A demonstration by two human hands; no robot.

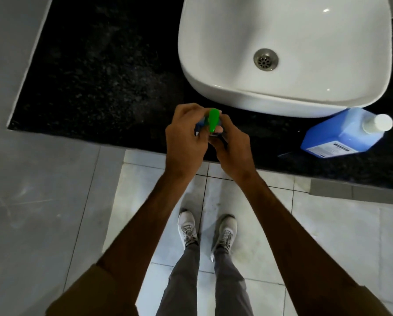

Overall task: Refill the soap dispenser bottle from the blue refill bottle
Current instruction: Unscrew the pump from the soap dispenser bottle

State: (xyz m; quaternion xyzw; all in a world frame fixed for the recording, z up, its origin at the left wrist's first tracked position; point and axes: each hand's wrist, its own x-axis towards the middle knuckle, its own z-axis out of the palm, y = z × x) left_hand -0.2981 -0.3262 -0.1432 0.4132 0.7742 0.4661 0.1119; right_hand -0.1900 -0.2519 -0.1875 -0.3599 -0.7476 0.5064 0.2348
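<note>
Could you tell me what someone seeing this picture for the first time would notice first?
Probably the bright green pump top of the soap dispenser at the centre, held between the left hand and right hand over the front edge of the black counter. Next, the blue refill bottle with its white cap on, standing on the counter at right. Behind both sits the large white sink.

Green-pumped soap dispenser (213,124) (mostly hidden) near counter edge; capped blue refill bottle (341,134) upright, well right.
</note>
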